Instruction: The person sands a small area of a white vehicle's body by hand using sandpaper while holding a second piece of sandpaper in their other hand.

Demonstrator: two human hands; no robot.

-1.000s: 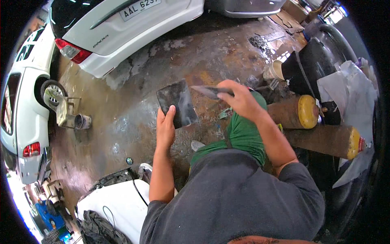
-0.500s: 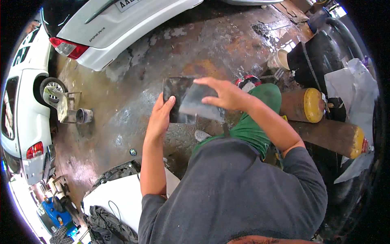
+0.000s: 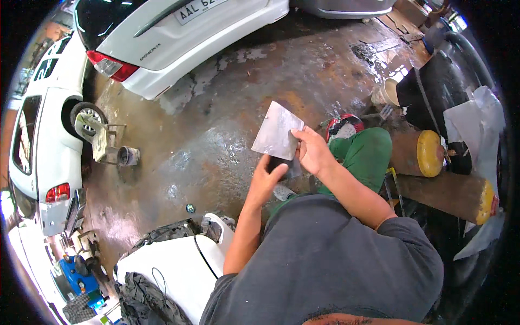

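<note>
A thin square, pale grey sheet [image 3: 276,130] is held up in front of my body. My right hand [image 3: 314,149] grips its right edge, thumb on the face. Just below it, my left hand [image 3: 265,181] grips a dark sheet [image 3: 281,165], which is mostly hidden behind the pale one and the fingers. My legs in green trousers [image 3: 360,157] are under my arms. A red and black object [image 3: 344,124], too unclear to name, lies beside my knee.
Yellow-topped gas cylinders [image 3: 428,154], a cream bucket [image 3: 385,92] and black bulky items [image 3: 422,97] stand right. White cars [image 3: 195,51] are ahead and left, with a chair [image 3: 100,143] and pail [image 3: 129,156]. A white panel [image 3: 160,257] lies lower left on the wet floor [image 3: 206,124].
My right hand has turned the sheet so its pale face shows and raised it over the dark one. My left hand has moved down and right beneath it.
</note>
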